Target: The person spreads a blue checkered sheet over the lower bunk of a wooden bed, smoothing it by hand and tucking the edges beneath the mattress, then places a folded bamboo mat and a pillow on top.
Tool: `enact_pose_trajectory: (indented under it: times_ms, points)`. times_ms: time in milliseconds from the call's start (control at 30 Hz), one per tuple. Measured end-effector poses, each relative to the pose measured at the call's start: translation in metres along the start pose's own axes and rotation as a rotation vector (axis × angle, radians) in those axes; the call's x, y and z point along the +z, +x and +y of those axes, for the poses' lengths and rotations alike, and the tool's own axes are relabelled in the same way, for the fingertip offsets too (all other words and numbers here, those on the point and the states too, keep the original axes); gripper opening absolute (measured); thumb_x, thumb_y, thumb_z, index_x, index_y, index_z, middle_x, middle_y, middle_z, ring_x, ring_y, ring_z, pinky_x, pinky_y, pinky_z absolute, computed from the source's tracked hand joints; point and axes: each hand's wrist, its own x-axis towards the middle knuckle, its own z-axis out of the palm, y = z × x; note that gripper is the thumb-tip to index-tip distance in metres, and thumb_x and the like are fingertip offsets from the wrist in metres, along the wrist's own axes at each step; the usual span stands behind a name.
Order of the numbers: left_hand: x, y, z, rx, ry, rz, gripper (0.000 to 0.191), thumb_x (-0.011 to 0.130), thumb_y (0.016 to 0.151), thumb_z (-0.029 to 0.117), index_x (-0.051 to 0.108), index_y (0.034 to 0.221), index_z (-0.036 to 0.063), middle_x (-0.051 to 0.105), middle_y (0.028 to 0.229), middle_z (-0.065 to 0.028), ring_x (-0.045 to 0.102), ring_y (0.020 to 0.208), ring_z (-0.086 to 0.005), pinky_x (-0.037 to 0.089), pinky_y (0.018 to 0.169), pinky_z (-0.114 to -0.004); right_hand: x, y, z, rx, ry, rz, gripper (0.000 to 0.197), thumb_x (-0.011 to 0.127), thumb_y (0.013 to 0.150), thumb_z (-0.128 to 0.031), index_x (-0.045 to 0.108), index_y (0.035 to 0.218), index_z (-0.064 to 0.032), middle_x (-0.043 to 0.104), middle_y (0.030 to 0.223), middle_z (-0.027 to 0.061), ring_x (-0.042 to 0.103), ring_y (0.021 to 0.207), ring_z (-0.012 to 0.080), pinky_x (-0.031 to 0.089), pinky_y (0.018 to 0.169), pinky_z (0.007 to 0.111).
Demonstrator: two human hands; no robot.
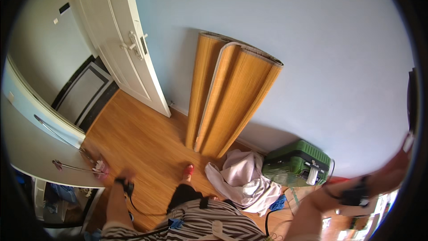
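Observation:
My left hand (127, 174) hangs low over the wood floor and is blurred, with a black strap and device at its wrist. Its nearest thing is a pink holder (101, 170) with long thin rods standing in it. My right arm stretches out to the far right, where my right hand (399, 154) is at the picture's rim, by a dark object (412, 102) that is cut off. Something small and white shows at that hand, but its grip is unclear. Before me a rolled bamboo mat (234, 93) leans upright against the pale wall.
A white door (113, 36) stands ajar at the left. Pale crumpled cloth (244, 174) lies on the wood floor (147, 134), touching or close to a green hard-shell suitcase (301, 162). A cabinet with clothes (63, 192) is at lower left. A black cable (143, 211) runs from my left wrist.

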Motion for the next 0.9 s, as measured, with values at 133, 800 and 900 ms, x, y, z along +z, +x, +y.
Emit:
enact_pose_trajectory:
  times_ms: [133, 800, 900]
  points:
    - [-0.176, 0.113, 0.178, 0.246, -0.313, 0.485, 0.027, 0.060, 0.087, 0.025, 0.060, 0.094, -0.0008, 0.065, 0.092, -0.0157, 0.063, 0.084, -0.0268, 0.049, 0.071, -0.035, 0.162, 0.005, 0.058, 0.061, 0.097, -0.022, 0.034, 0.051, 0.090, -0.019, 0.054, 0.115, 0.0048, 0.060, 0.105, 0.0145, 0.057, 0.096, 0.0200, 0.045, 0.084, 0.029]
    - [-0.253, 0.248, 0.538, 0.886, -0.349, 0.654, 0.027, 0.057, 0.086, 0.023, 0.048, 0.074, 0.0001, 0.054, 0.072, -0.0220, 0.055, 0.067, -0.0419, 0.044, 0.057, -0.046, 0.206, -0.108, 0.338, 0.960, -0.070, -0.006, 0.049, 0.069, 0.080, -0.034, 0.055, 0.111, 0.0004, 0.062, 0.096, 0.0068, 0.058, 0.084, 0.0156, 0.048, 0.073, 0.030]
    - [-0.228, 0.238, 0.531, 0.965, -0.295, 0.690, 0.018, 0.057, 0.086, 0.014, 0.053, 0.088, -0.0027, 0.054, 0.086, -0.0239, 0.058, 0.073, -0.0403, 0.047, 0.060, -0.045, 0.255, -0.107, 0.267, 0.829, 0.308, -0.054, 0.064, 0.069, 0.080, -0.042, 0.044, 0.124, -0.0016, 0.055, 0.109, 0.0068, 0.051, 0.104, 0.0175, 0.042, 0.090, 0.033]
